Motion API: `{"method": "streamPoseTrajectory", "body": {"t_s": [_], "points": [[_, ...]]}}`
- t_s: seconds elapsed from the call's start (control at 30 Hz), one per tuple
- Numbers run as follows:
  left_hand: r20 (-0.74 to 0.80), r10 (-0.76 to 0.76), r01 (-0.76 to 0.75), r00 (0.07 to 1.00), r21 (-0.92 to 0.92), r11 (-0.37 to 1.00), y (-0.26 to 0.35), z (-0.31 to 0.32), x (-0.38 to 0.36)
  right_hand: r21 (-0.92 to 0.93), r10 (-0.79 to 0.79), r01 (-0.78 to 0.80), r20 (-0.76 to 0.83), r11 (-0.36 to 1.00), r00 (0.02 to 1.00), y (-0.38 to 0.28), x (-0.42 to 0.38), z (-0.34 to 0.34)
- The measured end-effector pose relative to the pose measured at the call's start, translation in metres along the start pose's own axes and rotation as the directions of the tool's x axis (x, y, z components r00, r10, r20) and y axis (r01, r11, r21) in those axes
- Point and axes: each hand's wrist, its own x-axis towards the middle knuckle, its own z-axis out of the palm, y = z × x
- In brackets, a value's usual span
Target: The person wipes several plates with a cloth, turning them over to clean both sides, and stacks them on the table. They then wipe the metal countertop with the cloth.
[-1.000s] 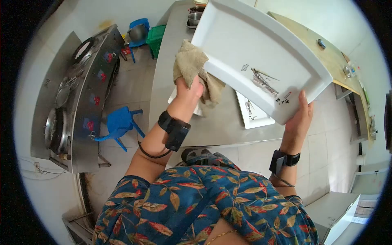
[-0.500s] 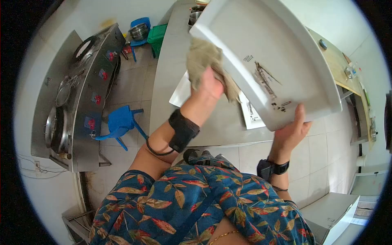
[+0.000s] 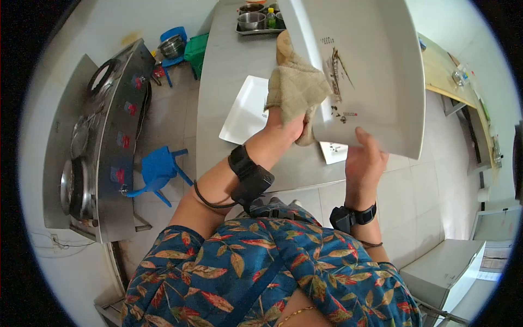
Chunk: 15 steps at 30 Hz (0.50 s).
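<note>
My left hand [image 3: 287,126] is closed on a tan cloth [image 3: 298,90], which drapes over most of the fingers and lies against the left side of a large white tray [image 3: 389,92]. That tray is held up, tilted, above the table; its inside carries a dark painted plant design and small lettering. At the near edge my right hand [image 3: 366,162] grips it, thumb over the rim and fingers hidden underneath. On the tabletop behind my left forearm lies another white tray [image 3: 243,111]. A corner of a further white dish [image 3: 333,153] shows below the held tray.
The steel table [image 3: 218,76] bears a metal pan [image 3: 251,22] and a green-yellow bottle [image 3: 271,18] at its far end. A blue stool [image 3: 158,166] stands at left, before a steel stove [image 3: 111,147]. A wooden-topped table [image 3: 444,82] is at right.
The held tray has turned more upright and shifted left. My left hand and cloth have moved slightly right and down along its side. My right hand has moved left with the tray.
</note>
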Motion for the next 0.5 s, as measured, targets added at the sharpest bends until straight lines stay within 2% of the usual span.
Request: {"method": "streamPoseTrajectory", "body": {"t_s": [0.07, 0.1, 0.13, 0.17, 0.2, 0.23, 0.27, 0.3, 0.33, 0.43, 0.47, 0.5], "points": [[0.107, 0.010, -0.002, 0.994, -0.079, 0.997, -0.021, -0.007, -0.003, 0.156, 0.040, -0.029, -0.071, 0.987, 0.997, -0.004, 0.003, 0.007], [0.167, 0.063, -0.061, 0.984, -0.015, 0.998, -0.029, -0.008, -0.013, -0.204, -0.091, 0.081, -0.038, 0.976, 0.995, -0.002, 0.006, 0.002], [0.225, 0.115, -0.128, 0.968, 0.041, 0.991, -0.036, -0.008, -0.023, -0.530, -0.198, 0.188, 0.038, 0.827, 0.980, 0.002, 0.007, -0.004], [0.306, 0.197, -0.263, 0.931, 0.189, 0.946, -0.042, -0.007, -0.045, -0.532, -0.197, 0.172, 0.010, 0.829, 0.980, 0.003, 0.009, -0.005], [0.342, 0.176, -0.232, 0.923, 0.130, 0.964, -0.045, -0.008, -0.049, -0.532, -0.195, 0.156, -0.018, 0.832, 0.981, 0.002, 0.011, -0.003], [0.377, 0.154, -0.195, 0.913, 0.074, 0.978, -0.049, -0.009, -0.053, -0.198, -0.070, 0.041, -0.141, 0.979, 0.987, -0.007, 0.014, 0.012], [0.411, 0.131, -0.153, 0.902, 0.020, 0.988, -0.053, -0.010, -0.057, 0.171, 0.092, -0.057, -0.209, 0.984, 0.973, -0.013, 0.017, 0.020], [0.435, 0.005, 0.067, 0.900, -0.149, 0.987, -0.051, -0.020, -0.052, 0.141, 0.071, -0.042, -0.201, 0.989, 0.977, -0.012, 0.021, 0.015], [0.449, -0.009, 0.083, 0.894, -0.146, 0.986, -0.048, -0.024, -0.049, 0.112, 0.047, -0.026, -0.191, 0.993, 0.980, -0.011, 0.026, 0.007], [0.434, 0.014, -0.087, 0.901, 0.149, 0.985, -0.023, -0.032, -0.041, 0.134, 0.033, -0.002, -0.233, 0.991, 0.972, -0.017, 0.033, -0.008], [0.452, -0.061, -0.102, 0.890, 0.327, 0.939, -0.002, -0.038, -0.040, 0.159, 0.048, -0.007, -0.255, 0.987, 0.966, -0.017, 0.033, -0.011], [0.533, -0.148, -0.085, 0.833, 0.388, 0.918, 0.003, -0.037, -0.035, 0.134, 0.056, -0.021, -0.262, 0.991, 0.963, -0.016, 0.035, -0.014]]}}
